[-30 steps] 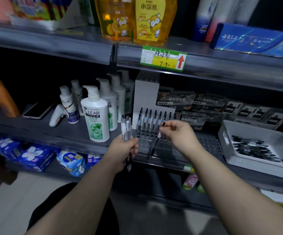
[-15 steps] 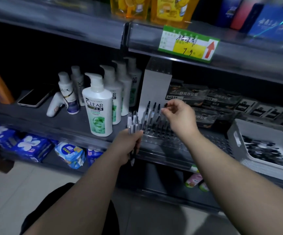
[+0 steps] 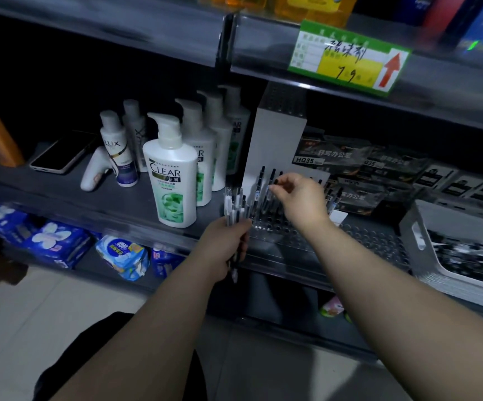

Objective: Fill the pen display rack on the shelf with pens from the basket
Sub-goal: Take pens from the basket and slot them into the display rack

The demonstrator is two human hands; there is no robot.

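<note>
The person is partway through filling the pen rack on the shelf. The right hand pinches the top of one pen over the rack's back row; next it must seat in a hole. The left hand is closed around a bundle of pens beside the rack. The basket sits to the right.

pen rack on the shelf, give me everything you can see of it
The pen rack looks like clear plastic, with rows of round holes stepping up toward the back. It sits on the middle shelf, right of the shampoo bottles and left of the white basket. A few dark pens stand upright in its back row; the front holes look empty. The right hand pinches one pen over the back row. The left hand, gripping a bundle of pens, is at its left front corner; contact unclear.
</note>
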